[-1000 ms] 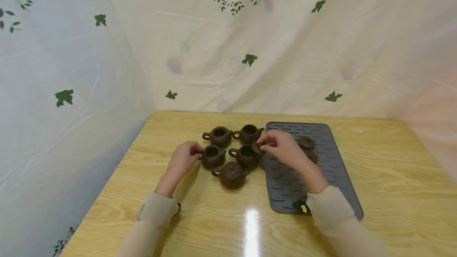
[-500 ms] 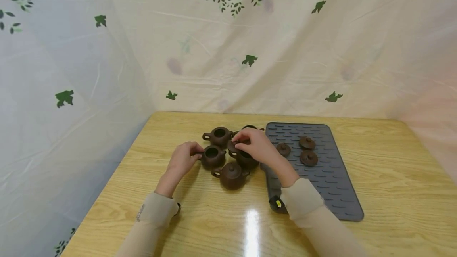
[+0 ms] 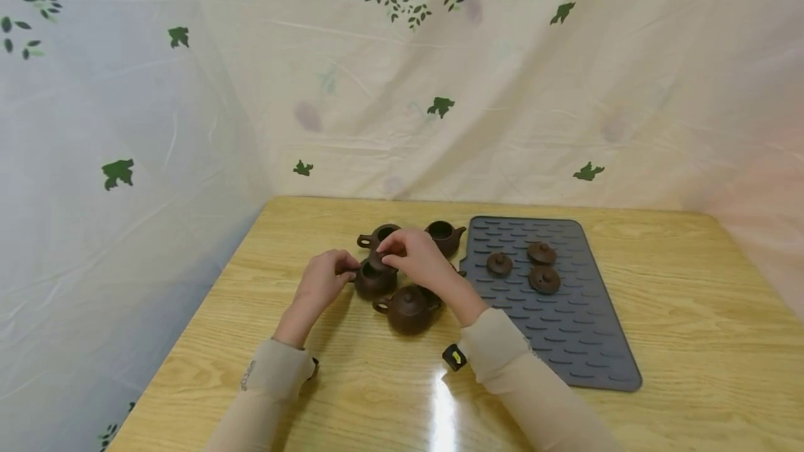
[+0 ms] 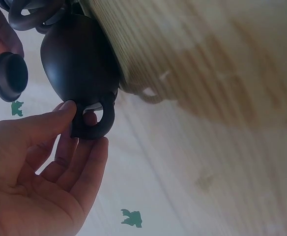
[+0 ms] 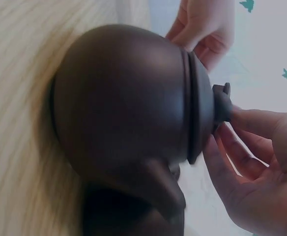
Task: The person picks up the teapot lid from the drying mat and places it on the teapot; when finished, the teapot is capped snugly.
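Note:
My left hand (image 3: 320,284) pinches the handle of a dark brown lidless teapot (image 3: 372,284); the left wrist view shows thumb and fingers on its handle (image 4: 95,130). Between right-hand thumb and fingers is a small round lid (image 3: 378,259), just above that teapot's opening. In the left wrist view the lid (image 4: 11,77) is tilted and apart from the teapot body (image 4: 79,56). My right hand (image 3: 419,262) covers most of another teapot behind it. A lidded teapot (image 3: 408,312) stands nearest me, and its body (image 5: 124,98) fills much of the right wrist view.
Two more lidless teapots stand at the back, one left (image 3: 379,236) and one right (image 3: 444,237). On the right lies a grey ridged mat (image 3: 565,340) with three lids, one left (image 3: 499,264), one behind (image 3: 541,252) and one in front (image 3: 544,279).
My right hand has carried the lid left from the mat's edge, across the middle right teapot, to the teapot at my left hand. The left hand has kept its hold.

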`<action>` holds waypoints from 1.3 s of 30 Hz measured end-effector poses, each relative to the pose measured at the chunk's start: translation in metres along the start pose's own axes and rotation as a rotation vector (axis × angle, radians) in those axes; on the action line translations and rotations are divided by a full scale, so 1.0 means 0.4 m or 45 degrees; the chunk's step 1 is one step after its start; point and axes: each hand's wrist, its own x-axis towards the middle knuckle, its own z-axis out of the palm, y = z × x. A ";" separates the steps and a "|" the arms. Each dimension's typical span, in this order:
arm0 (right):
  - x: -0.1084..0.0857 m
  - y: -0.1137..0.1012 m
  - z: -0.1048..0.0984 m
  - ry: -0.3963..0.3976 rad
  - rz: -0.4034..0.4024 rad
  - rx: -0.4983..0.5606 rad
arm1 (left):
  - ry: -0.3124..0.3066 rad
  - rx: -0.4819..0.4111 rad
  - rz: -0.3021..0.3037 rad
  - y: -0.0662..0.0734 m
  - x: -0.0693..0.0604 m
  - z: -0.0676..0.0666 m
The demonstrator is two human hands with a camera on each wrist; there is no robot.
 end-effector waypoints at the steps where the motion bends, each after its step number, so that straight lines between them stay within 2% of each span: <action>1: 0.003 -0.001 0.006 0.000 0.000 0.004 | 0.001 0.003 0.002 0.000 0.000 -0.001; 10: 0.024 -0.006 0.049 -0.018 0.033 -0.029 | -0.019 0.026 0.005 0.003 -0.002 -0.009; 16: 0.028 -0.005 0.063 -0.043 0.081 -0.055 | -0.039 0.022 -0.021 0.007 0.000 -0.011; 29: 0.035 -0.014 0.078 -0.013 0.148 -0.208 | -0.042 0.030 -0.035 0.008 0.004 -0.017; 39: 0.029 -0.031 0.079 0.003 0.091 -0.390 | -0.044 0.007 -0.003 0.005 0.008 -0.020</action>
